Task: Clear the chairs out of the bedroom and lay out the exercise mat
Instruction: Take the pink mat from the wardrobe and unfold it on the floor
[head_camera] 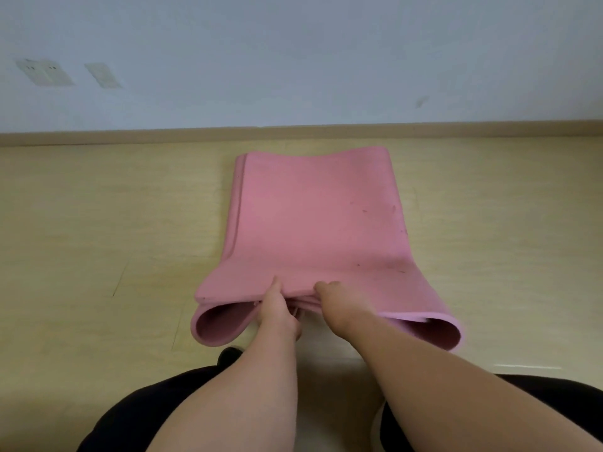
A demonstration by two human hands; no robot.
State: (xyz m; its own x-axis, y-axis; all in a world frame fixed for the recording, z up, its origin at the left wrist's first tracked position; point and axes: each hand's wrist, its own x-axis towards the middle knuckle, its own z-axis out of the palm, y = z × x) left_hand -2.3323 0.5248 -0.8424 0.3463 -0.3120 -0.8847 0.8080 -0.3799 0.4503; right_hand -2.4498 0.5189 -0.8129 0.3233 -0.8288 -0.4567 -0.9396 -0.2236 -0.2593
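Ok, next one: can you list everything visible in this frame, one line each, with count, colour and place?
exercise mat: one, pink, folded in layers on the floor near the wall
floor: one, pale wood-look, under the mat
wall: one, pale grey-white, behind the mat
skirting board: one, beige, along the foot of the wall
wall plates: two, whitish, on the wall at upper left
clothing: black, at the bottom edge
left hand: one, grips the mat's near edge, thumb on top
right hand: one, grips the same edge just beside it
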